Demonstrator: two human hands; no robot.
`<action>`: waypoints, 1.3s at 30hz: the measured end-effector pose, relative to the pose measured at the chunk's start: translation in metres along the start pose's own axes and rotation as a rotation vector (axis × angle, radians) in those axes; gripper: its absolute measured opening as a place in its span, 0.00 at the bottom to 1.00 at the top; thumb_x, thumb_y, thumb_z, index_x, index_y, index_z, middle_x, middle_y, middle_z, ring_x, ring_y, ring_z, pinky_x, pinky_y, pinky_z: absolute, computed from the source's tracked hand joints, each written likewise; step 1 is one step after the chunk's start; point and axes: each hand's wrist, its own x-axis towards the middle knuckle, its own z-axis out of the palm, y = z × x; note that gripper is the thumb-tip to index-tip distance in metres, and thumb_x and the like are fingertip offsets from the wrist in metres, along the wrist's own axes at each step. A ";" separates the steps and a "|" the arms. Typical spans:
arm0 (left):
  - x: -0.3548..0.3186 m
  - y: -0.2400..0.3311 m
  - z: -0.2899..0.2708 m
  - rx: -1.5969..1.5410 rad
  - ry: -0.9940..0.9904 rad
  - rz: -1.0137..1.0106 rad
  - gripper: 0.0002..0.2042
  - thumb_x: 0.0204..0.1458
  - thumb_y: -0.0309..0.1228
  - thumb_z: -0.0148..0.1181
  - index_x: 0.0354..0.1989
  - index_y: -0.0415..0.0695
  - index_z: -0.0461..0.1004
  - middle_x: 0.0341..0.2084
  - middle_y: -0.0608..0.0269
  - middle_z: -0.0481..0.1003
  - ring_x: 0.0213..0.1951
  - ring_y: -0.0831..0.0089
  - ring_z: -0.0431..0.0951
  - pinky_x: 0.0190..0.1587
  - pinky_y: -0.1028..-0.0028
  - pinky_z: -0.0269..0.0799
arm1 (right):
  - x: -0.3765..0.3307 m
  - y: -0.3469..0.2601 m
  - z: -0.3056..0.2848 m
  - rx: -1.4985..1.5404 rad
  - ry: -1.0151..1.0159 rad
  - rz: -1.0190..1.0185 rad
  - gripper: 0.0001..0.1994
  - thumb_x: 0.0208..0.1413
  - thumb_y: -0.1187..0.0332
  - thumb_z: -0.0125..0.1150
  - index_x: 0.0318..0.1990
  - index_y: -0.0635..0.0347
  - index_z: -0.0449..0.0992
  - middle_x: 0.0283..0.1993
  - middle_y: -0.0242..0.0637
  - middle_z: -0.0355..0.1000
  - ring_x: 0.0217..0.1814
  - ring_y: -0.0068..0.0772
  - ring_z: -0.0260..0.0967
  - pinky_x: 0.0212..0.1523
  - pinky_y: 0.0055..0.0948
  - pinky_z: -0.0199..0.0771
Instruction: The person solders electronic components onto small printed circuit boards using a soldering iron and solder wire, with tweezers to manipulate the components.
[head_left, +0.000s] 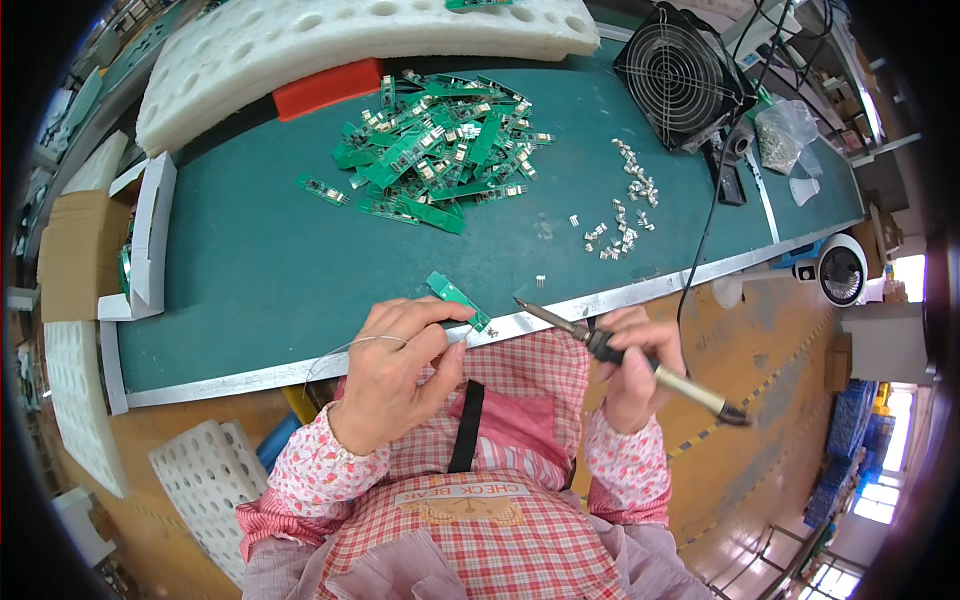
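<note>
My right hand (640, 365) is closed around a soldering iron (607, 347), its bare tip pointing left, just above the bench edge. A small green circuit board (455, 296) lies at the bench's front edge, slanting toward me. My left hand (400, 365) is beside it, the fingertips bent down onto the board's near side. A thin solder wire (340, 347) runs in a loop into the left hand's fingers; where it ends is hidden. The iron's tip is apart from the board. A tiny white connector (541, 281) sits on the bench to the board's right.
A heap of green circuit boards (440, 150) covers the bench's far middle. Small white connectors (625, 235) lie scattered at right. Behind them stand a black fan (680, 80) and a plastic bag (785, 135). White foam (350, 35), a red bin (325, 90) and a box (150, 235) border the bench.
</note>
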 end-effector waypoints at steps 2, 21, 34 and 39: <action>0.001 0.000 0.000 0.005 -0.002 0.010 0.10 0.46 0.20 0.63 0.20 0.40 0.67 0.43 0.58 0.80 0.42 0.57 0.79 0.47 0.61 0.71 | -0.009 -0.002 -0.001 -0.237 -0.128 -0.282 0.06 0.51 0.74 0.57 0.37 0.64 0.74 0.24 0.40 0.72 0.27 0.31 0.72 0.38 0.38 0.78; -0.003 -0.005 0.003 -0.012 0.049 0.048 0.08 0.45 0.21 0.64 0.22 0.40 0.69 0.42 0.63 0.80 0.41 0.60 0.79 0.46 0.63 0.70 | -0.021 -0.033 0.042 -0.654 -0.336 -0.554 0.10 0.39 0.77 0.64 0.34 0.58 0.79 0.21 0.29 0.67 0.26 0.29 0.70 0.42 0.35 0.79; -0.002 -0.006 0.002 -0.023 0.034 0.061 0.08 0.46 0.20 0.64 0.23 0.40 0.69 0.43 0.62 0.80 0.42 0.60 0.79 0.48 0.62 0.71 | -0.034 -0.027 0.050 -0.814 -0.342 -0.706 0.11 0.38 0.73 0.63 0.34 0.59 0.78 0.18 0.25 0.64 0.24 0.25 0.68 0.43 0.31 0.77; -0.002 -0.006 0.001 -0.020 0.032 0.060 0.08 0.47 0.20 0.64 0.23 0.39 0.69 0.42 0.61 0.80 0.42 0.59 0.79 0.48 0.62 0.71 | -0.035 -0.026 0.051 -0.814 -0.328 -0.706 0.12 0.37 0.73 0.63 0.34 0.58 0.78 0.18 0.25 0.64 0.24 0.25 0.67 0.43 0.31 0.77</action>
